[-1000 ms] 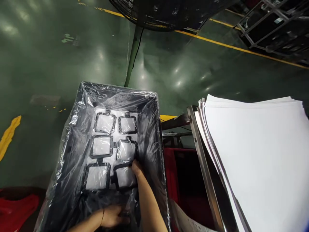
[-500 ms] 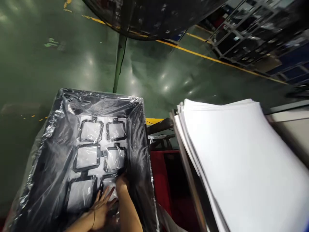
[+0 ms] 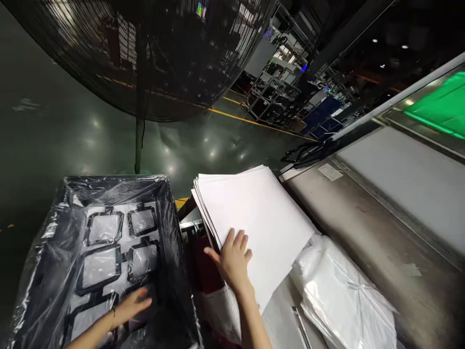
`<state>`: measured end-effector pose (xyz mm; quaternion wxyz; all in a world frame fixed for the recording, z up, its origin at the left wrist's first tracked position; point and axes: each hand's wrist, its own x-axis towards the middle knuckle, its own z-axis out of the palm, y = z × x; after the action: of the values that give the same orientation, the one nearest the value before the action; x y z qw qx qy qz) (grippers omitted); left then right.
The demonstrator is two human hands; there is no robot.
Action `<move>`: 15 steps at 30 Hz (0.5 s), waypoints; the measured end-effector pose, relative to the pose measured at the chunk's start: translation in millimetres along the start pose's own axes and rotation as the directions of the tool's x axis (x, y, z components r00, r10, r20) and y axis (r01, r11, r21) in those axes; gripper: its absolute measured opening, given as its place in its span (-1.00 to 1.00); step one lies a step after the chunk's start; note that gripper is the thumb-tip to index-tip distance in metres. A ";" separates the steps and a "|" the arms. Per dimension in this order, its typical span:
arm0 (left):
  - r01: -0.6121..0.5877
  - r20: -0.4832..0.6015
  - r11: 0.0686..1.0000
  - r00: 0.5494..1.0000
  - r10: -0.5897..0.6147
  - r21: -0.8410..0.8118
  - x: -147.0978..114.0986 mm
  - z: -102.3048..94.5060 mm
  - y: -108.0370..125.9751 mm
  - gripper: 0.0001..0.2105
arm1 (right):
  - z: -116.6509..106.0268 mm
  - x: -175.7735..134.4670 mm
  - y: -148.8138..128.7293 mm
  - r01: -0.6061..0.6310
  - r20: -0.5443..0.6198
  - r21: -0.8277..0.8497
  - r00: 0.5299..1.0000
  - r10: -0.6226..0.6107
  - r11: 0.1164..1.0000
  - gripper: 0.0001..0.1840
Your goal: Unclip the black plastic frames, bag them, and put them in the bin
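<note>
A: Hands?
B: Right hand (image 3: 233, 261) open, fingers spread over the left edge of the paper stack (image 3: 261, 208); can't tell if pressing. Left hand (image 3: 131, 309) loosely open above the lined bin (image 3: 170, 247), no grip visible.
A: Paper handling?
B: Likely light, floppy, slick, creases easily. Pinch a sheet's edge near the right thumb.
A: Room?
B: Bin wall between hands; plastic bags (image 3: 348, 295) right of right hand. Best room looks upward.
</note>
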<state>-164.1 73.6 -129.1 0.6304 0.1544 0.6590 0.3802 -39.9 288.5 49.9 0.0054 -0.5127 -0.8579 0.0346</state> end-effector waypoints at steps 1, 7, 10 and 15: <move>0.002 -0.022 0.998 1.000 -0.003 -0.060 -1.6 -9.6 9.7 -0.71 | 1.5 -0.3 1.0 0.024 0.052 -0.009 0.998 -0.024 1.000 -0.20; -0.139 -0.048 0.906 0.990 0.131 -0.400 -34.1 -89.7 86.6 -0.37 | 30.5 -86.9 -11.5 0.396 0.191 0.175 0.884 -0.426 0.901 -0.30; -0.186 -0.123 0.886 0.981 0.147 -0.424 -65.1 -116.1 95.7 -0.36 | 71.0 -137.2 -10.5 0.625 0.286 0.405 0.607 -0.742 0.668 -0.40; -0.097 -0.449 0.944 0.891 -0.058 -0.315 -106.3 -110.0 30.6 -0.37 | 146.1 -160.9 -7.1 0.599 0.415 0.542 0.418 -0.808 0.589 -0.56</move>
<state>-260.1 -12.4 -41.2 0.4725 -0.0391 0.7132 0.5164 23.6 135.7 -91.2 -0.1848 -0.0470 -0.9241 0.3312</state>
